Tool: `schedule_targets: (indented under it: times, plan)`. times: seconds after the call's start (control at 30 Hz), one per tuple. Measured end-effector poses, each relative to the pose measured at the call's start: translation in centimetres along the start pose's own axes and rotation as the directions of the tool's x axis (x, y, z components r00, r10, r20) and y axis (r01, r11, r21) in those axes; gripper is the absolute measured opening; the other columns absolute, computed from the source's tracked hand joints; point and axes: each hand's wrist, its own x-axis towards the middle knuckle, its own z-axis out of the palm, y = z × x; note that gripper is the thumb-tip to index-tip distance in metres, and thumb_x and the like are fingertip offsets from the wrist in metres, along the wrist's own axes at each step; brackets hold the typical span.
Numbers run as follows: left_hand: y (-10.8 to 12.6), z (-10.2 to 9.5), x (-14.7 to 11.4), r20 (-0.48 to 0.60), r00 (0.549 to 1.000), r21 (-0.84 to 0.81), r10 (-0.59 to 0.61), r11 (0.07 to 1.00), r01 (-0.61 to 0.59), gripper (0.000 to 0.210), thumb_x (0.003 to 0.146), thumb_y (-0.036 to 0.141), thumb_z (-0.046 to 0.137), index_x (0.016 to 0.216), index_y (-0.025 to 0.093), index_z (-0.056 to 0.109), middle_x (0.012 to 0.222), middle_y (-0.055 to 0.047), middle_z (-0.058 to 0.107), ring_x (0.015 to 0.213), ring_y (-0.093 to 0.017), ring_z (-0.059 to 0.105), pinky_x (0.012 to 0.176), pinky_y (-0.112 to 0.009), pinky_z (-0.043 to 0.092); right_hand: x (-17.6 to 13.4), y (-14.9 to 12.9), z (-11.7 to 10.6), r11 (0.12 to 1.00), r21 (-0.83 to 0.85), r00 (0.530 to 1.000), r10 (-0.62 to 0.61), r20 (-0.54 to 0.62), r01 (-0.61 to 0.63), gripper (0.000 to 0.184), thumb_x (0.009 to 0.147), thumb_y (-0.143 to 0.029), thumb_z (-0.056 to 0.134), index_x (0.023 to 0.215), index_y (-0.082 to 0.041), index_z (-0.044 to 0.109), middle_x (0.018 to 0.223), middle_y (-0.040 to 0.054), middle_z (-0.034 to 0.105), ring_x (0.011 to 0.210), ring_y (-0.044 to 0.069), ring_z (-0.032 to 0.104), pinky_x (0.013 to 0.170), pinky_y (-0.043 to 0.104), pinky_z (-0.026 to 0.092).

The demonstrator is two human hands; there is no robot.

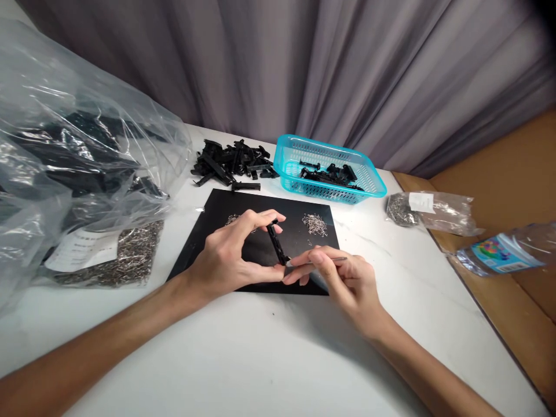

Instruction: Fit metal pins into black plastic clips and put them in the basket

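My left hand (230, 249) grips a narrow black plastic part (277, 243) by its two ends, between the thumb and the fingers. The part slants above a black mat (260, 202). My right hand (343, 278) pinches a thin, silvery metal tool (336, 259), its tip at the near end of the part beside my left thumb. Whether a small piece sits at that tip I cannot tell. On the mat lies a heap of small metal springs or clips (315, 225) to the right. Another small metal heap (232, 219) is partly hidden behind my left hand.
Behind the mat lies a pile of black plastic parts (234, 159), beside a blue basket (330, 145) holding more. Clear plastic bags (130, 133) fill the left side, one with metal pieces (134, 255). A small bag (403, 209) and a plastic bottle (495, 253) lie right.
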Motion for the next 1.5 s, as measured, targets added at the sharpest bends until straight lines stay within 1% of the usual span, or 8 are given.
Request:
schedule_targets:
  times: [0.33,0.63,0.83,0.9,1.0,1.13,1.33,1.5]
  plan:
    - [-0.1,-0.1,0.4,0.005,1.000,-0.039,-0.020,0.999,0.020,0.073,0.070,0.015,0.082,0.132,0.026,0.047,0.134,-0.009,0.072,0.111,-0.027,0.076,0.090,-0.041,0.067,0.6,-0.5,-1.4,0.944,-0.302,0.936,-0.222,-0.273,0.135,0.052,0.111,-0.043,0.036,0.072,-0.024,0.065,0.082,0.0054,0.064,0.089,0.022,0.060,0.089,0.043,0.045]
    - [-0.2,-0.3,0.3,0.032,0.999,-0.053,0.011,0.999,-0.009,0.066,0.079,0.019,0.083,0.133,0.023,0.046,0.135,-0.015,0.070,0.120,-0.028,0.072,0.100,-0.045,0.062,1.2,0.8,0.6,0.924,-0.382,0.999,-0.024,-0.029,0.011,0.027,0.105,-0.039,0.056,0.126,-0.026,0.065,0.105,0.0063,0.065,0.098,0.022,0.061,0.083,0.035,0.049]
    - [-1.1,-0.5,0.9,0.216,0.971,0.073,-0.101,0.994,0.087,0.073,0.081,0.038,0.085,0.140,0.024,0.044,0.141,-0.014,0.064,0.128,-0.032,0.063,0.107,-0.052,0.054,2.4,1.9,1.5,0.891,-0.444,0.984,-0.151,-0.092,0.095,0.025,0.106,-0.033,0.053,0.113,-0.021,0.073,0.097,0.0091,0.069,0.092,0.025,0.062,0.083,0.039,0.052]
    - [-2.8,-1.0,1.3,0.224,0.960,0.206,-0.167,0.971,0.121,0.078,0.079,0.053,0.083,0.140,0.022,0.046,0.138,-0.017,0.064,0.127,-0.037,0.061,0.106,-0.056,0.051,3.7,2.4,0.2,0.816,-0.563,0.962,-0.242,-0.128,0.130,0.029,0.106,-0.031,0.050,0.118,-0.020,0.073,0.100,0.0112,0.070,0.095,0.027,0.062,0.084,0.041,0.052]
    - [-6.4,-2.0,1.4,0.221,0.952,0.407,-0.212,0.907,0.108,0.040,0.101,0.041,0.058,0.136,0.021,0.055,0.139,-0.016,0.064,0.130,-0.037,0.057,0.108,-0.057,0.045,6.5,3.5,-3.5,0.560,-0.821,0.891,-0.422,-0.169,0.109,0.037,0.108,-0.032,0.043,0.124,-0.016,0.072,0.102,0.0148,0.069,0.095,0.030,0.057,0.087,0.047,0.050]
    - [-10.5,-2.4,0.9,0.246,0.944,0.491,-0.220,0.868,0.074,0.039,0.104,0.028,0.043,0.138,0.015,0.057,0.131,-0.019,0.068,0.127,-0.036,0.059,0.105,-0.054,0.047,10.3,4.8,-8.2,0.345,-0.939,0.854,-0.489,-0.179,0.001,0.039,0.107,-0.029,0.040,0.122,-0.015,0.073,0.098,0.0157,0.068,0.096,0.032,0.056,0.083,0.048,0.052]
    - [-11.4,-1.9,0.4,0.262,0.939,0.513,-0.223,0.856,0.061,0.041,0.105,0.024,0.037,0.137,0.012,0.059,0.132,-0.018,0.069,0.124,-0.033,0.061,0.105,-0.050,0.047,9.4,5.2,-8.4,0.360,-0.933,0.831,-0.516,-0.209,-0.011,0.040,0.106,-0.033,0.048,0.135,-0.012,0.064,0.117,0.0209,0.061,0.100,0.033,0.060,0.079,0.047,0.055]
    - [-11.6,-2.3,0.6,0.267,0.932,0.527,-0.246,0.847,0.073,0.036,0.106,0.025,0.039,0.130,0.015,0.063,0.123,-0.016,0.070,0.115,-0.033,0.064,0.101,-0.048,0.049,3.0,4.1,-5.9,0.536,-0.799,0.944,-0.309,0.116,0.273,0.032,0.105,-0.025,0.051,0.133,-0.026,0.066,0.113,0.0118,0.062,0.090,0.022,0.064,0.077,0.038,0.058]
